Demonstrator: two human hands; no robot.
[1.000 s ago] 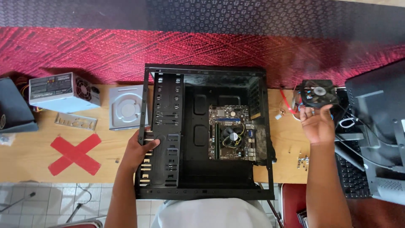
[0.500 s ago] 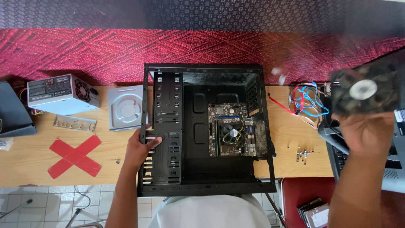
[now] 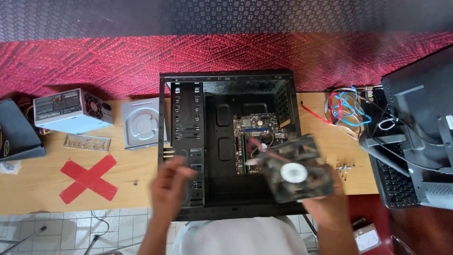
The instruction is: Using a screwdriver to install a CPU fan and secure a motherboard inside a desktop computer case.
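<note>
An open black computer case (image 3: 188,141) lies on its side on the wooden table, a green motherboard (image 3: 257,141) fixed inside it. My right hand (image 3: 328,205) holds a black case fan (image 3: 297,170) with a white round hub, tilted over the case's right front part. My left hand (image 3: 170,189) hovers blurred over the case's drive-bay frame at its front left, fingers loosely curled with nothing in them.
A grey power supply (image 3: 73,111), a silver optical drive (image 3: 141,123), a metal port shield (image 3: 87,141) and a red tape cross (image 3: 88,178) lie left of the case. Coloured cables (image 3: 343,109), small screws (image 3: 344,167), a keyboard (image 3: 396,182) and a dark monitor (image 3: 420,104) sit right.
My right hand has carried the fan from the far right, beside the monitor, down over the case. My left hand has lifted off the drive-bay frame and drifted toward me.
</note>
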